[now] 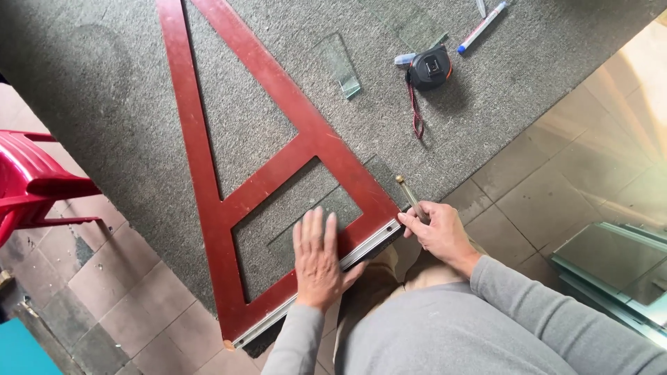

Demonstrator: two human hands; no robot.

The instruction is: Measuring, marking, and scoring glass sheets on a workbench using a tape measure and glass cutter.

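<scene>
Right hand (pixel 439 229) pinches a slim glass cutter (pixel 408 193), fingers together around its lower shaft; brass tip points up and away from the wrist. Cutter's long axis runs roughly along the slanted outer edge of the red wooden square (pixel 208 187), just off that edge on the hand's side. Tip looks to sit on or just above the glass sheet (pixel 326 212) there, but the pane is nearly see-through on the carpet, so contact can't be confirmed.

Left hand (pixel 317 257) lies flat, palm down, fingers spread and together with nothing clamped, pressing on the square's base bar beside the aluminium strip (pixel 361 251) along the table edge. It sits just left of the right hand, the square's lower corner between them.

From the grip, the square's edge runs away up and left across the grey carpet (pixel 104 104); right hand is the nearer one to that line.

Further out past the cutter tip: a small glass offcut (pixel 342 64), black tape measure (pixel 429 68), marker pen (pixel 481 26). Red plastic chair (pixel 31 180) is well off to the left, stacked glass panes (pixel 615 267) to the right on the tile floor.
</scene>
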